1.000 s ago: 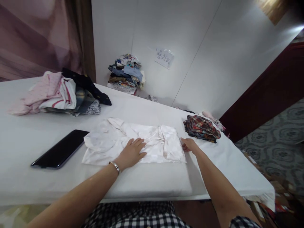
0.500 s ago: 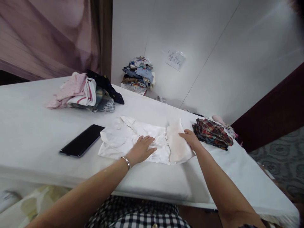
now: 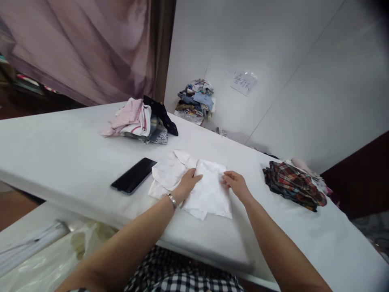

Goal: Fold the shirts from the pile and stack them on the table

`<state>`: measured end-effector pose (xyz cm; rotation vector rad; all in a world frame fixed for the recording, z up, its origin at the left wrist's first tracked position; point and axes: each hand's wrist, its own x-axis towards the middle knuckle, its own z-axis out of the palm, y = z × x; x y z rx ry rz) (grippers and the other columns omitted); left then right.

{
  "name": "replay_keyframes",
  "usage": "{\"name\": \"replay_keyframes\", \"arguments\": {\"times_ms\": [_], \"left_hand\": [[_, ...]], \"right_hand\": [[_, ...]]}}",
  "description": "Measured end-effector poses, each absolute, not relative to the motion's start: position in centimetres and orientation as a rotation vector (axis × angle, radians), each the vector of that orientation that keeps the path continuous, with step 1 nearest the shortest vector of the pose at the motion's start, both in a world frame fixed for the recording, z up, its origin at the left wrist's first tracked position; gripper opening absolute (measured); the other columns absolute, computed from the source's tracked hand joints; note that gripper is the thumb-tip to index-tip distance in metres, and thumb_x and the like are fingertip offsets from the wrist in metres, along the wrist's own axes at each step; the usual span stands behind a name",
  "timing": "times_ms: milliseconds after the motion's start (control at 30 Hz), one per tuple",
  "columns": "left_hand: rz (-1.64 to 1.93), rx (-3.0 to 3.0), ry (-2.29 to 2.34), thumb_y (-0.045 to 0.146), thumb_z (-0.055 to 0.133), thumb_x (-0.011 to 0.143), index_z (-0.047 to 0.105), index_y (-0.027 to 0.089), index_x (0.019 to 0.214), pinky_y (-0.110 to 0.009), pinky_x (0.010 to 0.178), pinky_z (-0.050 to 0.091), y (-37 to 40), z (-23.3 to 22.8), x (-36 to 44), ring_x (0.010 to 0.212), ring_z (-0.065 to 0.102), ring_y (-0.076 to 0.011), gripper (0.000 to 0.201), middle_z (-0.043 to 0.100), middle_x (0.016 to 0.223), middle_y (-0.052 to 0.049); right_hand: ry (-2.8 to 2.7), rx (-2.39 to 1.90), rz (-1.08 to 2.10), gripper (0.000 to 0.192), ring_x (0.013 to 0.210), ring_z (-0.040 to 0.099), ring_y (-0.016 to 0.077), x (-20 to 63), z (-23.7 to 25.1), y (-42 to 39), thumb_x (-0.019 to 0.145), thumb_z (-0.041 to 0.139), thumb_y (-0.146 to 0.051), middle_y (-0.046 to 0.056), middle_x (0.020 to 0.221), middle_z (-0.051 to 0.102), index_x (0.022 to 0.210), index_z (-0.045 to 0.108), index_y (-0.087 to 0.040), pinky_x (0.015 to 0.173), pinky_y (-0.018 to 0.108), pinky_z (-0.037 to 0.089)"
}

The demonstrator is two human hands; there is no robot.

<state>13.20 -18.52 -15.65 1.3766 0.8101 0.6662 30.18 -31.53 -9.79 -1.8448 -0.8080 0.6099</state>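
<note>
A white shirt [image 3: 212, 194] lies on the table in front of me, its right part folded over toward the left, with the collar end [image 3: 170, 168] still showing flat. My left hand [image 3: 187, 184] rests on the shirt at the left edge of the fold, thumb stretched apart from the fingers. At the fold's upper right edge, my right hand [image 3: 235, 183] pinches the cloth between thumb and fingers. A black phone [image 3: 133, 175] lies just left of the shirt.
On the white table [image 3: 60, 138], a pile of clothes [image 3: 141, 121] sits at the back left. Folded plaid clothes [image 3: 293, 182] lie to the right. Another clothes stack [image 3: 197, 99] stands beyond the far edge, near a paper sign [image 3: 244, 82]. A plastic bag [image 3: 88, 247] is below the near edge.
The shirt's right part has been folded over leftward. My left hand has gone from lying flat on the shirt to the fold's edge. The view has shifted left.
</note>
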Motion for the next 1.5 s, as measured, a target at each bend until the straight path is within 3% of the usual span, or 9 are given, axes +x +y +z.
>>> {"name": "replay_keyframes", "arguments": {"times_ms": [100, 233, 467, 600, 767, 967, 1200, 1367, 1500], "left_hand": [[0.641, 1.533, 0.792, 0.023, 0.065, 0.075, 0.048, 0.014, 0.135, -0.040, 0.109, 0.037, -18.7, -16.3, 13.2, 0.127, 0.052, -0.0284, 0.063, 0.054, 0.140, -0.016], [0.660, 1.656, 0.768, 0.011, 0.059, 0.072, 0.047, 0.014, 0.138, -0.039, 0.114, 0.031, -19.3, -16.1, 13.2, 0.132, 0.047, -0.0271, 0.066, 0.052, 0.143, -0.014], [0.678, 1.294, 0.486, -0.003, 0.047, 0.063, 0.047, 0.017, 0.139, -0.036, 0.111, 0.037, -21.5, -11.6, 17.0, 0.135, 0.045, -0.0225, 0.078, 0.048, 0.147, -0.011], [0.664, 1.209, 0.434, -0.002, 0.048, 0.060, 0.046, 0.020, 0.139, -0.035, 0.100, 0.047, -22.3, -10.8, 19.2, 0.124, 0.055, -0.0230, 0.082, 0.054, 0.142, -0.010], [0.544, 1.249, 0.758, 0.007, 0.056, 0.065, 0.051, 0.009, 0.131, -0.036, 0.088, 0.051, -22.3, -12.9, 17.5, 0.108, 0.064, -0.0286, 0.065, 0.064, 0.125, -0.018], [0.571, 1.566, 0.914, 0.016, 0.064, 0.071, 0.049, 0.019, 0.136, -0.036, 0.101, 0.042, -22.5, -12.6, 13.4, 0.118, 0.057, -0.0257, 0.066, 0.062, 0.131, -0.010], [0.412, 1.851, 1.043, 0.020, 0.058, 0.079, 0.045, 0.013, 0.142, -0.035, 0.111, 0.033, -23.6, -12.0, 13.8, 0.133, 0.047, -0.0273, 0.065, 0.049, 0.146, -0.013], [0.379, 1.904, 0.966, 0.018, 0.058, 0.077, 0.042, 0.010, 0.144, -0.035, 0.114, 0.029, -23.9, -12.0, 16.1, 0.137, 0.042, -0.0269, 0.069, 0.045, 0.149, -0.015], [0.325, 1.926, 0.835, 0.021, 0.061, 0.075, 0.045, 0.011, 0.142, -0.034, 0.112, 0.032, -26.1, -12.3, 18.1, 0.133, 0.046, -0.0270, 0.070, 0.049, 0.146, -0.015]], "right_hand": [[-0.704, -2.011, 0.463, 0.029, 0.068, 0.062, 0.0166, 31.8, -11.7, -32.9, 0.073, 0.065, -0.036, 0.003, 0.078, 0.065, 0.094, 0.066, -0.017, 0.049, 0.025, 0.048], [-0.553, -2.037, 0.596, 0.043, 0.064, 0.061, 0.0159, 32.4, -13.3, -34.5, 0.077, 0.066, -0.038, 0.004, 0.083, 0.065, 0.114, 0.063, -0.018, 0.046, 0.025, 0.047], [-0.422, -1.841, 0.780, 0.051, 0.057, 0.057, 0.0118, 32.3, -13.5, -36.0, 0.081, 0.066, -0.036, 0.002, 0.083, 0.065, 0.128, 0.055, -0.021, 0.045, 0.022, 0.045], [-0.385, -1.756, 0.816, 0.053, 0.056, 0.058, 0.0120, 32.6, -13.1, -37.1, 0.082, 0.065, -0.035, 0.002, 0.086, 0.067, 0.131, 0.051, -0.022, 0.046, 0.023, 0.046], [-0.359, -1.746, 0.853, 0.053, 0.063, 0.062, 0.0138, 32.8, -12.7, -38.4, 0.084, 0.062, -0.029, 0.007, 0.099, 0.067, 0.134, 0.047, -0.022, 0.051, 0.026, 0.053], [-0.428, -1.758, 0.872, 0.062, 0.061, 0.059, 0.0133, 32.6, -12.8, -38.3, 0.084, 0.063, -0.030, 0.009, 0.103, 0.066, 0.141, 0.041, -0.020, 0.050, 0.026, 0.053], [-0.513, -1.799, 0.888, 0.085, 0.060, 0.059, 0.0160, 33.1, -13.2, -36.0, 0.078, 0.070, -0.040, 0.009, 0.096, 0.070, 0.150, 0.030, -0.018, 0.044, 0.025, 0.045], [-0.425, -1.663, 0.876, 0.084, 0.072, 0.067, 0.0198, 33.4, -12.8, -35.7, 0.068, 0.074, -0.022, 0.008, 0.091, 0.072, 0.144, 0.040, -0.014, 0.063, 0.029, 0.053], [-0.372, -1.616, 0.723, 0.087, 0.070, 0.067, 0.0202, 33.9, -12.6, -39.6, 0.065, 0.076, -0.025, 0.003, 0.083, 0.072, 0.144, 0.040, -0.020, 0.062, 0.029, 0.052]]}}
